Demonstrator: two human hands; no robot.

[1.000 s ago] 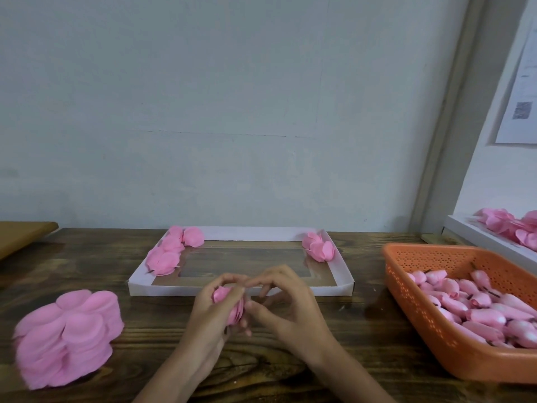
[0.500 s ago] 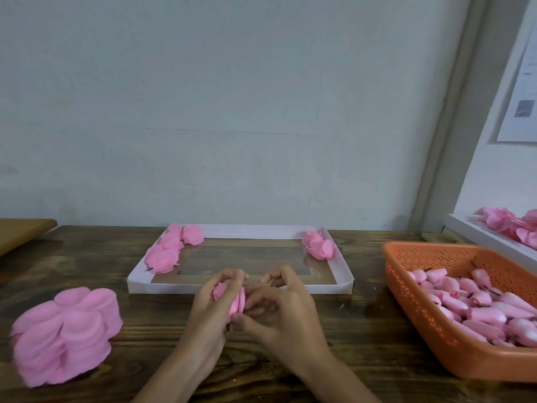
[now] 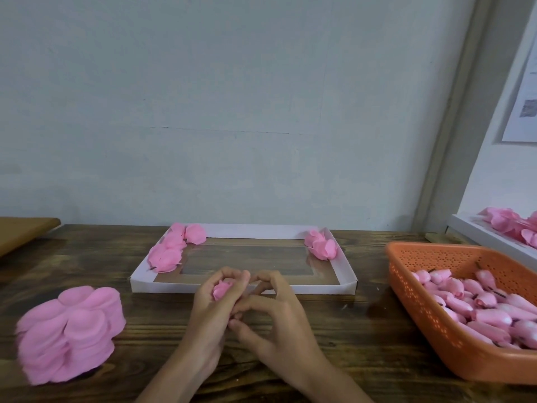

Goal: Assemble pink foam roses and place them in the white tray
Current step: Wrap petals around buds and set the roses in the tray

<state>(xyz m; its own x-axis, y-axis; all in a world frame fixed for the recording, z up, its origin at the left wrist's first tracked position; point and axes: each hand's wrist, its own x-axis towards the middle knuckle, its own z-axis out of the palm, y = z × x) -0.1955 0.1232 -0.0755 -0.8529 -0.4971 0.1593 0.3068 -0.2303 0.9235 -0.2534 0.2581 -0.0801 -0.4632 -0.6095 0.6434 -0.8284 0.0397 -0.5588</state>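
Note:
My left hand (image 3: 212, 309) is curled round a pink foam rose (image 3: 221, 290), of which only the top shows between the fingers. My right hand (image 3: 276, 315) touches it from the right, with fingertips pinching at its lower part. Both hands hover over the wooden table just in front of the white tray (image 3: 244, 287). In the tray lie several finished roses at the far left (image 3: 171, 251) and a couple at the far right (image 3: 322, 248).
A stack of loose pink foam petals (image 3: 69, 333) sits at the left on the table. An orange basket (image 3: 421, 309) with several pink rose buds (image 3: 488, 306) stands at the right. Another white tray of roses (image 3: 511, 228) is at the far right.
My left hand has closed more tightly round the rose, hiding more of it. My right hand's fingers have shifted lower against it.

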